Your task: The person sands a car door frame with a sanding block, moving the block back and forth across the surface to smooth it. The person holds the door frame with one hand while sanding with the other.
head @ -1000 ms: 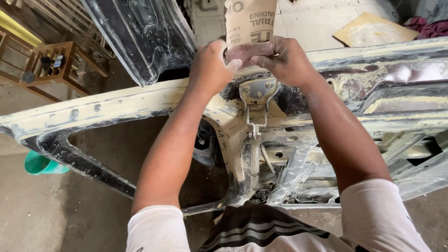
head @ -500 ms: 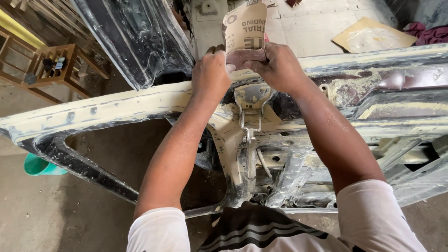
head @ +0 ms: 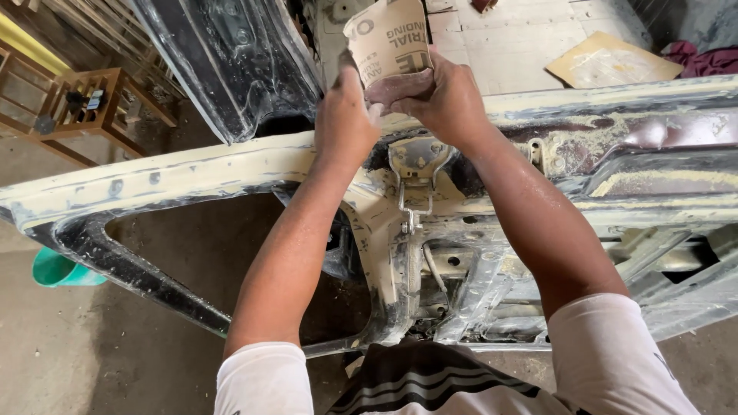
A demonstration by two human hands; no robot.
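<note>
Both my hands hold one sheet of sandpaper (head: 390, 44), tan on its printed back and reddish brown on its grit side. My left hand (head: 344, 115) pinches its left edge. My right hand (head: 447, 98) grips the folded lower part. The sheet's upper half curls up above my fingers. My hands hover over the top rail of a car door (head: 177, 180) that lies flat in front of me, smeared with cream filler over dark paint. A metal latch bracket (head: 415, 165) sits on the door just below my hands.
A second dark car panel (head: 223, 61) leans behind the door at upper left. A wooden rack (head: 92, 100) stands at far left, a green bucket (head: 58, 269) on the floor below the door frame. A cardboard piece (head: 611, 61) and dark red cloth (head: 703, 58) lie at upper right.
My hands have shifted slightly left and up with the sandpaper, and more of the sheet now curls above my fingers. The door has not moved.
</note>
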